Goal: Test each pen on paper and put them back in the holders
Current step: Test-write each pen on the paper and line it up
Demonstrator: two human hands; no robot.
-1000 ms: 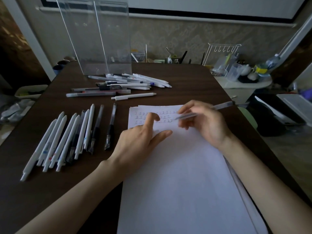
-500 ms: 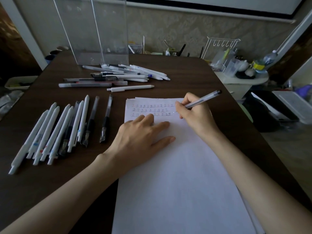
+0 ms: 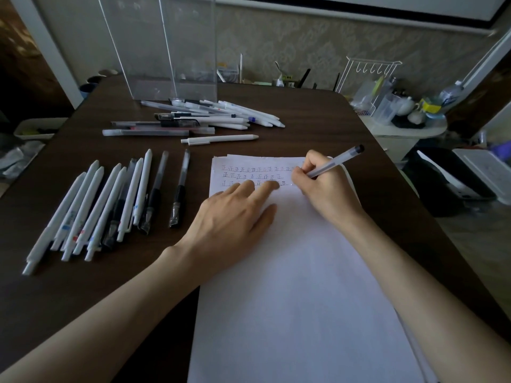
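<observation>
Dark wood bench (image 3: 318,120), patterned wall (image 3: 304,42) behind. Paper (image 3: 290,272) at centre, reaching near edge. Left hand (image 3: 235,214) flat on it, fingers spread. Right hand (image 3: 323,189) fingers pinch pen (image 3: 340,158) at paper's 1 o'clock. Pen row (image 3: 110,203) at 9 o'clock; pen pile (image 3: 210,120), clear holders (image 3: 166,51) at 11. Bare wood toward 1 o'clock corner.

Dim, soft, bluish light; wide-angle bending at edges; far clutter perhaps slightly blurred.
</observation>
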